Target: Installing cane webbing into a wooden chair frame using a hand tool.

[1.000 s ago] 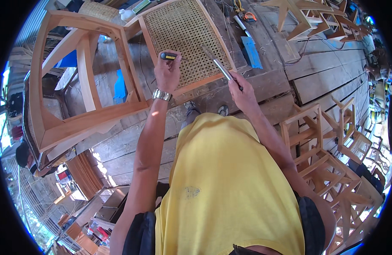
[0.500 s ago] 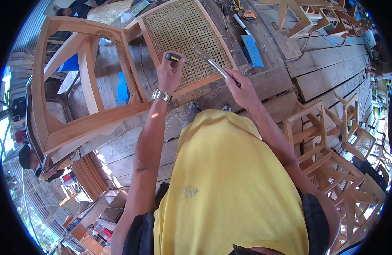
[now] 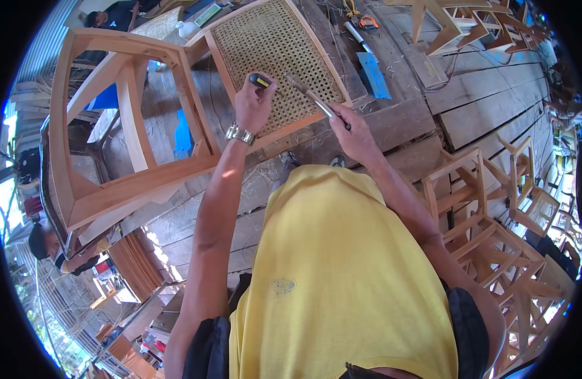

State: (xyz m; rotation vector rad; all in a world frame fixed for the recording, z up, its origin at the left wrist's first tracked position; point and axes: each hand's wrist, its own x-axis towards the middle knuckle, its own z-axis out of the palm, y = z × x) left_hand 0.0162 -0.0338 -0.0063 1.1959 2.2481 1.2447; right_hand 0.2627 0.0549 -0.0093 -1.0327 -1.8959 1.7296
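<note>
My left hand (image 3: 253, 107), a watch on its wrist, is closed round a tool with a black-and-yellow handle (image 3: 260, 81). Its working end is hidden below the fist. In my right hand (image 3: 356, 131) is a hammer (image 3: 319, 103) with a silver shaft and dark grip; its brownish head is to the right of the left hand, over the cane. Both hands are above a woven cane panel (image 3: 272, 41) set in a light wooden frame (image 3: 297, 124). The left fist is over the panel's near left part; whether it touches the cane I cannot tell.
A bare wooden chair frame (image 3: 139, 177) stands at left. Beyond the panel's right side lie a silver-handled tool (image 3: 356, 35), blue cloth (image 3: 374, 76) and orange tape measure (image 3: 367, 23). Unfinished chair frames (image 3: 486, 246) crowd the right. Other people (image 3: 104, 19) are at the far and lower left.
The hammer and my right hand have shifted slightly left, toward the left hand. My left hand stays nearly in place, its tool tilted a little differently.
</note>
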